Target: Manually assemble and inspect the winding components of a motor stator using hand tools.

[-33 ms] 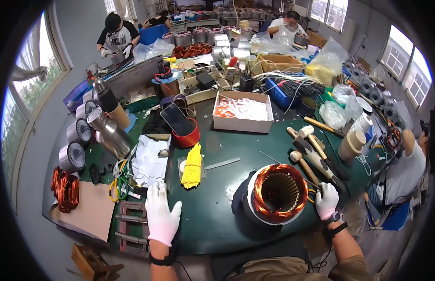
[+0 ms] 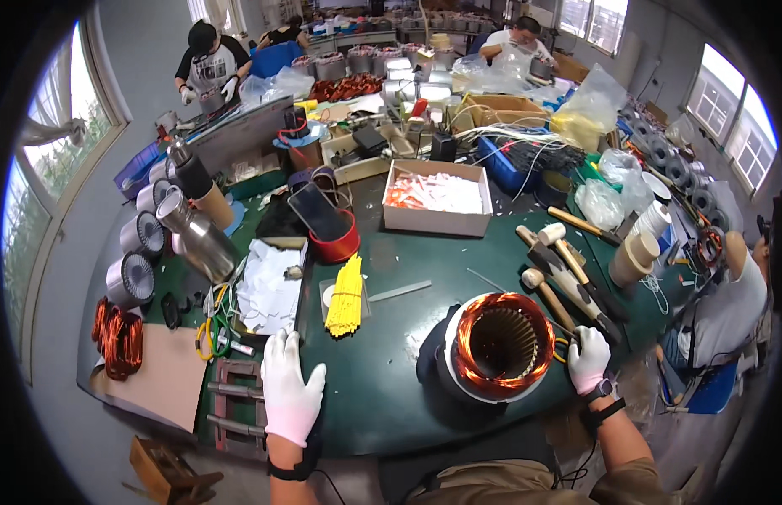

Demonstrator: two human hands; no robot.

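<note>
A motor stator (image 2: 500,345) with copper windings and a white outer rim stands on the green table (image 2: 382,396) in front of me. My right hand (image 2: 588,360), in a white glove, rests against the stator's right side with curled fingers, close to the handle ends of several wooden mallets (image 2: 559,278). Whether it grips anything is hidden. My left hand (image 2: 291,396), also white-gloved, lies flat on the table near the front edge with fingers spread, holding nothing.
A bundle of yellow sticks (image 2: 347,295), a tray of white paper pieces (image 2: 269,286) and a cardboard box (image 2: 433,223) lie mid-table. Metal housings (image 2: 130,278) and copper coils (image 2: 117,337) sit left. Other people work at the back (image 2: 210,59) and right (image 2: 736,295).
</note>
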